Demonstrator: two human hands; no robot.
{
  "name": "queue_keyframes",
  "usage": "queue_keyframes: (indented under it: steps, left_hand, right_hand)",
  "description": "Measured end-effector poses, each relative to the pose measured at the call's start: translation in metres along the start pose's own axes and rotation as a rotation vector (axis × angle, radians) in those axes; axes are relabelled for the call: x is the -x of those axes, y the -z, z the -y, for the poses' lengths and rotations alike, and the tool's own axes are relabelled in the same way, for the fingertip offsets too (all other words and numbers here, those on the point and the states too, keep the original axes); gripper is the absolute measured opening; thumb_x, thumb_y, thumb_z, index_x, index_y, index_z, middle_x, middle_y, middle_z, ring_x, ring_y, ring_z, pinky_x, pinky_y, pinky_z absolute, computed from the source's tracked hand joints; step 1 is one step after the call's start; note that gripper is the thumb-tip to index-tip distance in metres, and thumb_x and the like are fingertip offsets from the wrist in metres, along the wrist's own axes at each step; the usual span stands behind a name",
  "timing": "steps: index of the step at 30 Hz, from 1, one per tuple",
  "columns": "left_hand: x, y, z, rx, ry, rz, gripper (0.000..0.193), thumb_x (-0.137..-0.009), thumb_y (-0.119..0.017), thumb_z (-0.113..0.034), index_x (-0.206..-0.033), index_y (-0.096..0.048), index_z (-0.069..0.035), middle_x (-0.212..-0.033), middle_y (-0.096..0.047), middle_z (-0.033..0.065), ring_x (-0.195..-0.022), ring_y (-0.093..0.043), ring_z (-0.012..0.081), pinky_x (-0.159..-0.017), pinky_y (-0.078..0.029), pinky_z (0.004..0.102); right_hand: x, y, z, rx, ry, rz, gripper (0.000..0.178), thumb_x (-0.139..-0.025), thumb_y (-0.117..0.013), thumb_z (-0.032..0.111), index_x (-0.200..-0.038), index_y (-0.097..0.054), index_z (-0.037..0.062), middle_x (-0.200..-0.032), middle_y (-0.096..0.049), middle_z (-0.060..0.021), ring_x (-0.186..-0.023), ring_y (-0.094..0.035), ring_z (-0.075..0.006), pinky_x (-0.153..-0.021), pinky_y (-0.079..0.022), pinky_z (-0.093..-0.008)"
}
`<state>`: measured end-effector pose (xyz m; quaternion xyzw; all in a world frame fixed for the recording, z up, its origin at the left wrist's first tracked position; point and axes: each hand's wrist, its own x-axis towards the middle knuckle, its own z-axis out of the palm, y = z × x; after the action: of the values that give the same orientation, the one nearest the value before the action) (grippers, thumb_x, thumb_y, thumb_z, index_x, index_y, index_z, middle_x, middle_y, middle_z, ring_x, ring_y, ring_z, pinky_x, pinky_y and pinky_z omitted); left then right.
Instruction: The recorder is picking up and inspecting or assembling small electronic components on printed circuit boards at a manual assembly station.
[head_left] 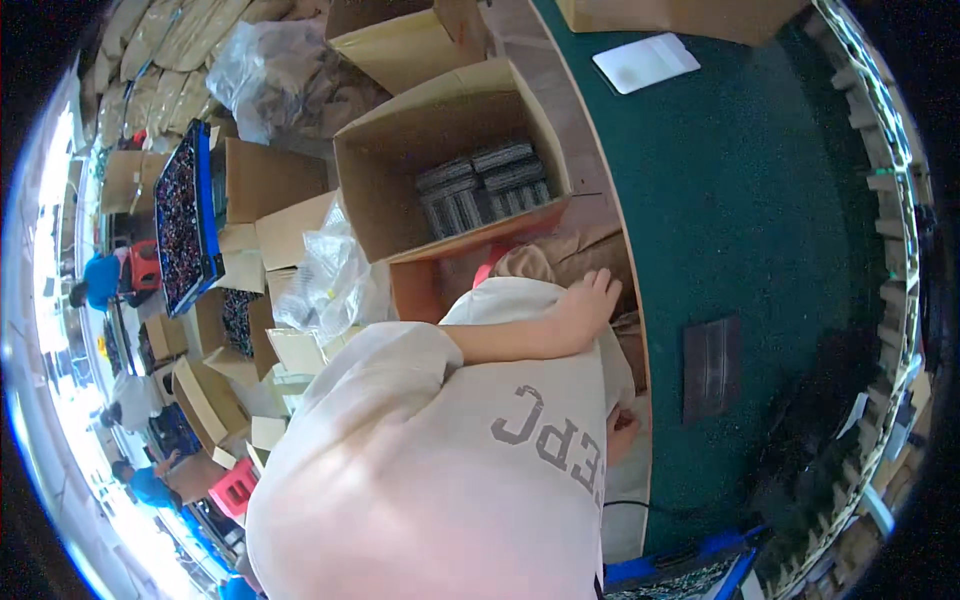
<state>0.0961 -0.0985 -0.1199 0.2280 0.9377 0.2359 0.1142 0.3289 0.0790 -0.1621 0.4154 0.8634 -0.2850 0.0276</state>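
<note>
My left hand [588,310] lies over my lap, beside the edge of the green-topped table [760,230]. Its fingers are slightly bent and apart, and I see nothing in them. Lower down, my right hand [622,432] shows only in part between my white shirt and the table edge; its fingers are mostly hidden. On the table, to the right of both hands, lies a dark flat rectangular piece [711,369] with a line along its middle. Beyond my left hand stands an open cardboard box [385,170] holding stacks of dark grey striped blocks [485,190].
A white flat rectangular item [647,63] rests at the table's far end. Clear plastic bags [335,280] and more cartons [275,178] crowd the left. A blue-edged tray [190,220] of small dark parts stands there. Another blue-edged tray [690,570] is near the lower edge. People work far left.
</note>
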Motion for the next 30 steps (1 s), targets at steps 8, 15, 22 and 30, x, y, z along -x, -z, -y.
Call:
queue_keyframes:
  steps: [8, 15, 22, 30]
  left_hand:
    - [0.016, 0.013, 0.016, 0.086, -0.099, 0.718, 0.066, -0.077, -0.079, -0.063, -0.082, -0.078, 0.003, -0.087, -0.075, 0.0199, -0.072, -0.068, 0.0381, -0.068, -0.058, 0.0446]
    - [0.041, -0.002, 0.019, 0.231, -0.403, 0.862, 0.038, -0.065, -0.088, -0.041, -0.079, -0.080, -0.007, -0.067, -0.070, 0.0130, -0.065, -0.063, 0.0355, -0.063, -0.054, 0.0425]
    - [0.060, 0.014, 0.021, 0.204, -0.303, 0.763, 0.028, -0.078, -0.078, -0.026, -0.086, -0.071, 0.000, -0.080, -0.070, 0.0208, -0.072, -0.067, 0.0401, -0.064, -0.054, 0.0515]
    - [0.018, 0.023, 0.019, 0.353, -0.363, 0.905, 0.029, -0.084, -0.067, -0.020, -0.101, -0.071, 0.003, -0.093, -0.074, 0.0222, -0.082, -0.068, 0.0451, -0.073, -0.055, 0.0529]
  right_hand:
    - [-0.009, 0.018, 0.034, 0.071, -0.074, 0.337, 0.033, -0.097, -0.066, 0.022, -0.120, -0.064, -0.0026, -0.104, -0.071, -0.0222, -0.094, -0.068, -0.0380, -0.085, -0.056, -0.0419]
    - [-0.013, 0.011, 0.033, 0.035, -0.097, 0.289, 0.027, -0.098, -0.064, 0.020, -0.114, -0.065, -0.0022, -0.098, -0.070, -0.0204, -0.088, -0.067, -0.0345, -0.082, -0.055, -0.0408]
    - [0.008, -0.005, 0.026, -0.052, -0.089, 0.174, 0.020, -0.099, -0.062, 0.018, -0.105, -0.064, -0.0007, -0.091, -0.068, -0.0163, -0.081, -0.064, -0.0285, -0.077, -0.052, -0.0387]
    - [0.010, -0.010, 0.035, -0.054, -0.122, 0.106, 0.017, -0.099, -0.063, 0.017, -0.101, -0.065, 0.0008, -0.088, -0.066, -0.0137, -0.078, -0.062, -0.0270, -0.075, -0.052, -0.0390]
